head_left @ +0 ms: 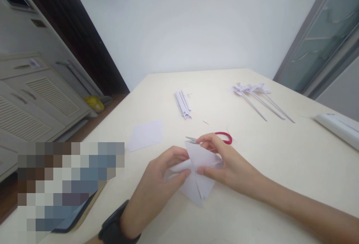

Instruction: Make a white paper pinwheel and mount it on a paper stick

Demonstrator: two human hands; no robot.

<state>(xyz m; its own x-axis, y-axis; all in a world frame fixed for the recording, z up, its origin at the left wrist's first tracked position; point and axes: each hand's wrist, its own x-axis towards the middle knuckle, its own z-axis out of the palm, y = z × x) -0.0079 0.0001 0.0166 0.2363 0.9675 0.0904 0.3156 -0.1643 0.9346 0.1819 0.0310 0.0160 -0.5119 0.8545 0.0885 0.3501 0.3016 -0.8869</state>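
Left hand [157, 188] and right hand [224, 163] both pinch a cut, folded white paper square [198, 176] over the cream table [280, 169], fingers closed at its centre. Red-handled scissors [215, 138] lie just behind, partly hidden by the right hand; rolled paper sticks [183, 104], finished paper pinwheels [258, 96] and a spare white sheet [146, 134] sit farther off.

My cream-coloured table [280, 154] carries a flat white paper square [146, 134], a bundle of rolled white paper sticks [183, 104], red-handled scissors [221, 137], three white paper pinwheels [259, 96], and a dark phone [74, 219] near its left edge.
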